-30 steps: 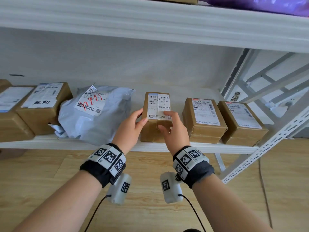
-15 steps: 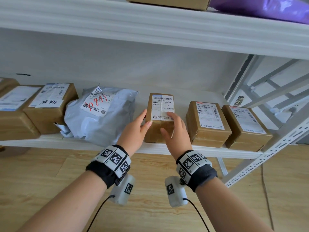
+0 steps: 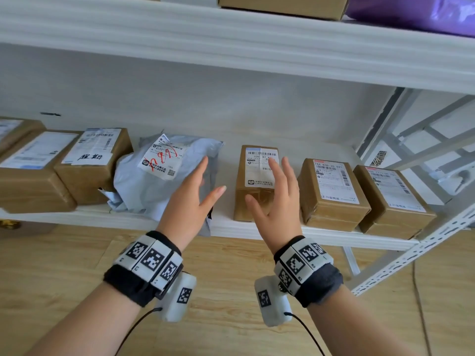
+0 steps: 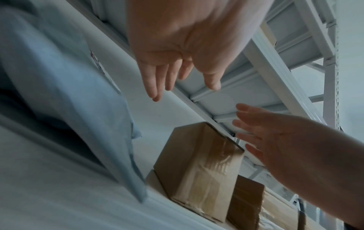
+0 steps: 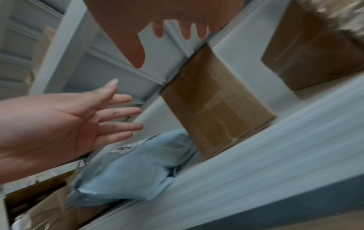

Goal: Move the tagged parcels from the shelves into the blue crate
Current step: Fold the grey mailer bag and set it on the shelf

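A narrow brown parcel [image 3: 253, 173] with a white barcode label stands on the white shelf [image 3: 257, 228], between a grey poly bag [image 3: 154, 181] and two more brown boxes. Both hands hover just in front of it with fingers spread, touching nothing. My left hand [image 3: 213, 176] is in front of the bag's right edge; my right hand [image 3: 259, 181] is over the parcel's front. The left wrist view shows the left hand [image 4: 185, 91] empty above the parcel [image 4: 197, 163]. The right wrist view shows the right hand [image 5: 161, 49] empty near the parcel [image 5: 214, 105]. The blue crate is out of view.
Labelled brown boxes sit right [image 3: 331, 194], [image 3: 393, 201] and left [image 3: 95, 165] on the same shelf. The upper shelf [image 3: 231, 44] hangs close overhead and carries a box [image 3: 282, 6] and a purple bag [image 3: 424, 11]. Wooden floor [image 3: 231, 304] lies below.
Both hands have let go of the narrow parcel, opened their fingers and drawn apart. The left hand moved left in front of the grey bag. The parcel stays on the shelf.
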`<state>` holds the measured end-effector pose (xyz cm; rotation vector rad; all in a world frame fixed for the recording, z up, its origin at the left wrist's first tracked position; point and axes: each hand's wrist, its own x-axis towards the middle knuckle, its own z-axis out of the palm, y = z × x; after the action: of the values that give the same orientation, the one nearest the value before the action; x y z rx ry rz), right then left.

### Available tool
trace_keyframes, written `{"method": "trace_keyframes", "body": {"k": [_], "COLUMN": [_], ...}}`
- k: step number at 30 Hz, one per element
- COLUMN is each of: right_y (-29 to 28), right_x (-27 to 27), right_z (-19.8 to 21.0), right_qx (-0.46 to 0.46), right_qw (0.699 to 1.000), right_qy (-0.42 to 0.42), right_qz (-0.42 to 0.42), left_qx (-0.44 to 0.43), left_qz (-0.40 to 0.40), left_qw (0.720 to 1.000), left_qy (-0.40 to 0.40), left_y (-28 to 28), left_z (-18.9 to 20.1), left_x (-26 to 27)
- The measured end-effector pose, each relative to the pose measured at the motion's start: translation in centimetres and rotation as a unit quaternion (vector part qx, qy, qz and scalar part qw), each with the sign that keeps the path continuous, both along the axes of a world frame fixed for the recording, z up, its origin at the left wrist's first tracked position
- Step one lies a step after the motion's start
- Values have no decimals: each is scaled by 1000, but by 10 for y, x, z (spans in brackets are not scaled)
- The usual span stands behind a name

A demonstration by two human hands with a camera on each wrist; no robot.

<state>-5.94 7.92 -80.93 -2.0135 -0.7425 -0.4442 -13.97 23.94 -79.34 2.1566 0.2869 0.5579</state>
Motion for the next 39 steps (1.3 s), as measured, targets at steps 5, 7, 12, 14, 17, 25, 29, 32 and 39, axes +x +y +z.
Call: {"method": "trace_keyframes", "body": {"k": [5,7,12,14,17,25,29,32,39], "right_y": [30,44,76,85,91,91,100,104,103], "right_x": [-21,-28,-35,-35,-36,-33,-39,-37,-33], "right_z": [5,4,-5,-7,-11,-16,-19,-26,-39], "right_qx": [-1,3,-39,-60,-81,-111,-93,-91,-57], "right_qw": [998,996,994,993,992,991,986,973,947], "right_qy": [-33,-19,8,0,-7,2,75,181,306], "right_qz": [59,87,101,100,101,76,116,106,78], "left_qx": [84,113,171,190,178,138,135,105,97], "left_qz": [52,74,148,174,196,203,205,201,181], "left_qw": [995,991,974,966,964,968,968,972,971], "left_qy": [-12,-20,-22,-11,14,43,52,55,120], "left_y": [32,46,82,93,104,111,111,112,113], "left_z": [2,2,-4,-9,-17,-27,-28,-30,-36], "left_x": [-21,-27,-40,-44,-51,-56,-54,-55,-65]}}
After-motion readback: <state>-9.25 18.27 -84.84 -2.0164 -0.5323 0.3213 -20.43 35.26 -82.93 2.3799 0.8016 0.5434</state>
